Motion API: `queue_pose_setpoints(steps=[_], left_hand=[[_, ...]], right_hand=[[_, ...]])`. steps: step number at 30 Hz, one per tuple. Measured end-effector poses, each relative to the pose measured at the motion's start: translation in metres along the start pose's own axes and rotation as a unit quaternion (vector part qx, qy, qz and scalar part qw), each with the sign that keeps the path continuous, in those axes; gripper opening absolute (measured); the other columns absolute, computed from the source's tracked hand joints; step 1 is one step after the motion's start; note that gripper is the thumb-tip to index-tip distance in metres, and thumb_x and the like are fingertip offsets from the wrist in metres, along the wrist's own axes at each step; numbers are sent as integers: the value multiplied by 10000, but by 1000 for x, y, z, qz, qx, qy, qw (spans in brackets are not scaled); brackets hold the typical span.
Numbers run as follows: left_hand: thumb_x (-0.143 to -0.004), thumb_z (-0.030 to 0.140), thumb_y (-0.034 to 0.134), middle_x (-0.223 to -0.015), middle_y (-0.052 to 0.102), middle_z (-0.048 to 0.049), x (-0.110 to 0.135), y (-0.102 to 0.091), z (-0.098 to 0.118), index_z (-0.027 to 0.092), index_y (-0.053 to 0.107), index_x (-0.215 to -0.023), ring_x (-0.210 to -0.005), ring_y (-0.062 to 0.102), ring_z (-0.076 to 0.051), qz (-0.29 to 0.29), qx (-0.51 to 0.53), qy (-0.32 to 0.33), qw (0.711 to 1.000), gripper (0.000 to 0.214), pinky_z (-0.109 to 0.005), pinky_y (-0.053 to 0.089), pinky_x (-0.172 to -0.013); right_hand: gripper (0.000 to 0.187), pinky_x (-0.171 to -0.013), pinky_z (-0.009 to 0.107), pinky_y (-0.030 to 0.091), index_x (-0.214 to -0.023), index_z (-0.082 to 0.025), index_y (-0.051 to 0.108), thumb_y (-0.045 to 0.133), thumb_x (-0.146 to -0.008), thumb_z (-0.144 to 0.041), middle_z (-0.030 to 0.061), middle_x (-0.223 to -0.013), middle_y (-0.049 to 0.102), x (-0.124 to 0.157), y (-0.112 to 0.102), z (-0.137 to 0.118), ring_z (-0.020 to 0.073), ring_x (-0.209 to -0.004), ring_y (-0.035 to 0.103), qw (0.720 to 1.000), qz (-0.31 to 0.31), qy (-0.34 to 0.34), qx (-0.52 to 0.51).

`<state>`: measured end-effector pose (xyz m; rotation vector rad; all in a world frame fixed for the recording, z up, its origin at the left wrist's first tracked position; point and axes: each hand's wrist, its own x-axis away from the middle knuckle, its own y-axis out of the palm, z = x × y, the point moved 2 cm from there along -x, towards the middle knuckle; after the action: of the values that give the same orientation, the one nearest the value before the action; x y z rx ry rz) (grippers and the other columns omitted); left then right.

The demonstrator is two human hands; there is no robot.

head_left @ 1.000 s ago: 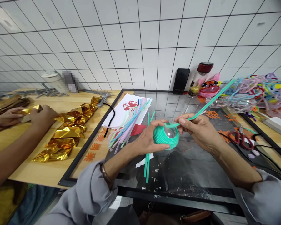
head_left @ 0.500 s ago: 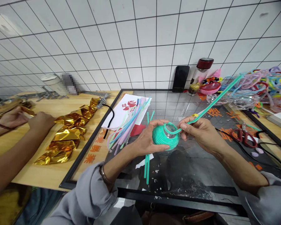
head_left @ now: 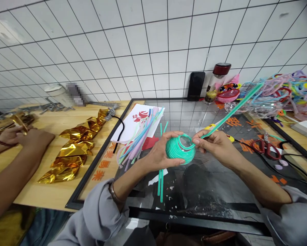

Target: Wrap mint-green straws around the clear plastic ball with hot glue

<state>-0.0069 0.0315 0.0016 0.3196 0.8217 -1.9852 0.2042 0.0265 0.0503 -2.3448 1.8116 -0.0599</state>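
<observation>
My left hand [head_left: 158, 154] is wrapped round a clear plastic ball coiled with green pipe cleaners [head_left: 179, 155], its round opening facing up toward me. Between the thumb and fingers of my right hand [head_left: 212, 143] is a loose green pipe cleaner [head_left: 234, 111]. One end of it curves along the rim of the ball's opening, and the long free end slants up to the right. Beneath my left wrist, two more green pipe cleaners [head_left: 161, 186] lie on the dark glass tabletop. Behind my right hand a yellow tool [head_left: 230, 138] with a black cord is partly hidden.
Pastel pipe cleaners [head_left: 140, 136] lie on white paper [head_left: 126, 124] to the left. Red scissors [head_left: 267, 147] and cords are at right, with a tangled pile of pipe cleaners [head_left: 291, 90] behind. A phone [head_left: 195, 85] and bottle [head_left: 216, 83] stand by the wall. A co-worker's hands [head_left: 22, 135] handle gold foil.
My right hand has shifted slightly left along the ball's rim with the pipe cleaner. More of the yellow tool shows behind it. The co-worker's hands have moved left.
</observation>
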Motion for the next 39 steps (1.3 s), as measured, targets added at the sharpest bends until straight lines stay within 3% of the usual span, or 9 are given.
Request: queue_pose_setpoints(steps=[7, 20, 28, 39], left_hand=[[-752, 369, 836, -1453, 497, -140, 1, 0, -1, 291, 357, -1357, -1348, 524, -310, 0, -5, 8, 1000, 776, -521, 421, -1133], [-743, 371, 834, -1462, 509, -135, -2, -3, 5, 279, 407, -1349, -1358, 518, -325, -14, 1, -25, 1000, 747, -520, 421, -1139], [-731, 366, 845, -1449, 528, -137, -1, -4, 4, 275, 399, -1384, -1337, 540, -335, -21, -22, -45, 999, 796, -523, 444, -1121], [-731, 369, 848, -1459, 516, -163, -3, -4, 2, 253, 437, -1255, -1371, 518, -338, -21, -8, -30, 999, 676, -526, 426, -1126]], right_hand=[[444, -421, 215, 327, -691, -167, 656, 856, -630, -559, -45, -505, 500, 0, 4, -3, 80, -452, 441, 1000, -14, 14, -4], [502, -421, 224, 261, -703, -178, 626, 739, -717, -667, -47, -515, 454, 2, 6, -2, 81, -468, 386, 999, -41, -4, 25], [453, -436, 223, 256, -728, -170, 641, 738, -742, -613, -45, -541, 466, 2, 7, 2, 79, -474, 386, 999, -40, -5, 29], [489, -445, 226, 259, -737, -161, 628, 714, -741, -642, -36, -551, 466, 3, 7, 4, 84, -480, 391, 998, -45, 8, 40]])
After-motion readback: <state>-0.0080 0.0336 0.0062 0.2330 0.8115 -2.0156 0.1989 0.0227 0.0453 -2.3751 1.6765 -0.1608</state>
